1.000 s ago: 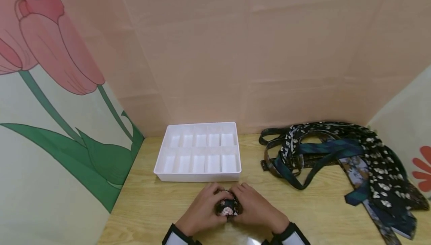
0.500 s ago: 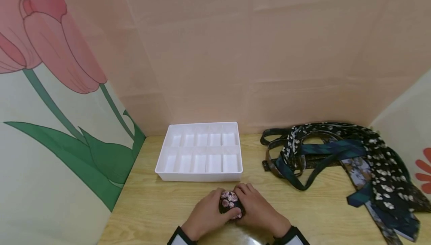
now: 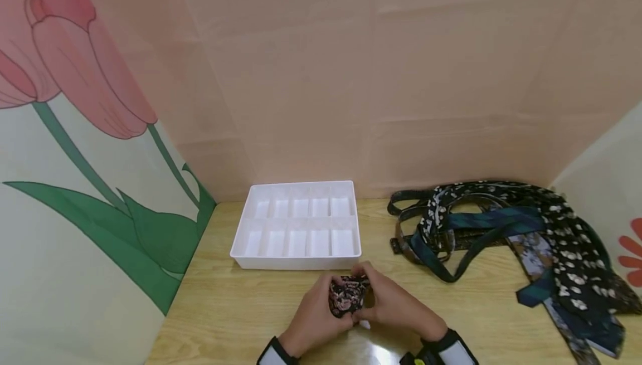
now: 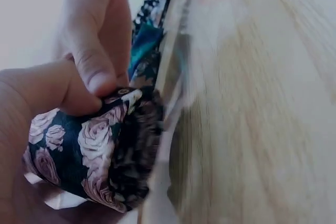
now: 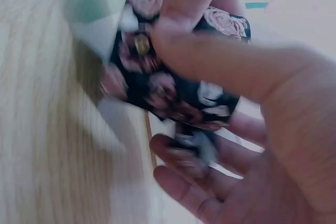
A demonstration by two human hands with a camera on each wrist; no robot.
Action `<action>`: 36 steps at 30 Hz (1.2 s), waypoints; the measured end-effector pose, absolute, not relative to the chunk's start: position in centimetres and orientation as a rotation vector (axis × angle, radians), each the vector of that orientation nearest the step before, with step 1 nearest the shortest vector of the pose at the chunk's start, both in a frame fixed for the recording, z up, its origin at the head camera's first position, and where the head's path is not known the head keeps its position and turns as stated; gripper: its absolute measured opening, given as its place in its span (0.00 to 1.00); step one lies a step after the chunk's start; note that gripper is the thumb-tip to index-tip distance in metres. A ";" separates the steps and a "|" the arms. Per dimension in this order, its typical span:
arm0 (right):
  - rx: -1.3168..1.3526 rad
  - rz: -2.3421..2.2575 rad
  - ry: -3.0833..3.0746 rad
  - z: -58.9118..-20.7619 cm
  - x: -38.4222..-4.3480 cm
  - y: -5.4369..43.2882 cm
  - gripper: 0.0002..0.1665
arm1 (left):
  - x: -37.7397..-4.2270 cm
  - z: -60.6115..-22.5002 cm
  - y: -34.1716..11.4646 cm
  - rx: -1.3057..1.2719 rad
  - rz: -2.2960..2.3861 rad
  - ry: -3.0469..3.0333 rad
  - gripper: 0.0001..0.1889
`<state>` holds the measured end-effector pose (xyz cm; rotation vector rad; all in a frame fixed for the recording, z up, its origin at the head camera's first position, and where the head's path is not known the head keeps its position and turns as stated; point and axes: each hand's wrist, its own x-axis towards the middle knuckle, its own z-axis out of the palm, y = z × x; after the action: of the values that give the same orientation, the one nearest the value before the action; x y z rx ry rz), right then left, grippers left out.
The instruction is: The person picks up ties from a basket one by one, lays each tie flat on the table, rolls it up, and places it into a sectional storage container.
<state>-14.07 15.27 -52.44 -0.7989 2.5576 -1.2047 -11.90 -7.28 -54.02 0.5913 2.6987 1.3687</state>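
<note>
Pale yellow wood-grain tabletop [image 3: 225,315]: is filling the foreground and reflecting a bright patch near its front edge. Peach-brown backdrop [image 3: 371,75]: is rising behind, faintly creased. White left panel [image 3: 50,276]: is bearing large pink tulips and green leaves. Pale right panel [image 3: 607,175]: is showing part of a red flower. White tray [image 3: 298,263], two rows of five compartments: is sitting before the backdrop, just beyond the hands. Heap of patterned ties [image 3: 574,267], black floral and dark green: is lying to the right, narrow bands looping towards the tray. Floral roll [image 3: 346,297], dark cloth with pink roses: is being held between both hands, nearer than the tray. Left hand [image 3: 316,315]: is curling round the roll, hiding one side. Right hand [image 3: 393,302]: is pinching its other edge, thumb pressing the cloth.
</note>
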 end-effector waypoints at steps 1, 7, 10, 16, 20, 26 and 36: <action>-0.790 -1.238 2.563 -52.4 -14.2 15.3 0.45 | -12.0 -54.0 -7.3 0.620 1.389 2.704 0.37; -0.815 -1.201 2.680 -53.0 -14.2 14.8 0.43 | -12.6 -54.3 -7.5 0.717 1.390 2.644 0.44; -0.823 -1.153 2.731 -53.2 -14.0 14.5 0.42 | -12.7 -54.3 -7.5 0.704 1.322 2.662 0.39; -0.818 -1.100 2.736 -53.6 -14.1 14.6 0.42 | -12.7 -54.0 -7.4 0.664 1.240 2.795 0.33; -0.768 -1.190 2.591 -54.1 -14.6 15.4 0.42 | -12.9 -53.1 -7.2 0.578 1.297 2.794 0.29; -0.733 -1.312 2.411 -54.5 -15.3 16.6 0.29 | -13.7 -49.4 -6.6 0.457 1.383 2.858 0.28; -0.754 -1.313 2.371 -54.7 -15.5 16.3 0.20 | -18.8 -46.1 -3.9 0.197 1.553 3.100 0.27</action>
<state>-15.51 16.27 -54.69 -0.7537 2.3710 -1.3128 -18.85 -3.91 -46.14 0.1969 3.1002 1.5531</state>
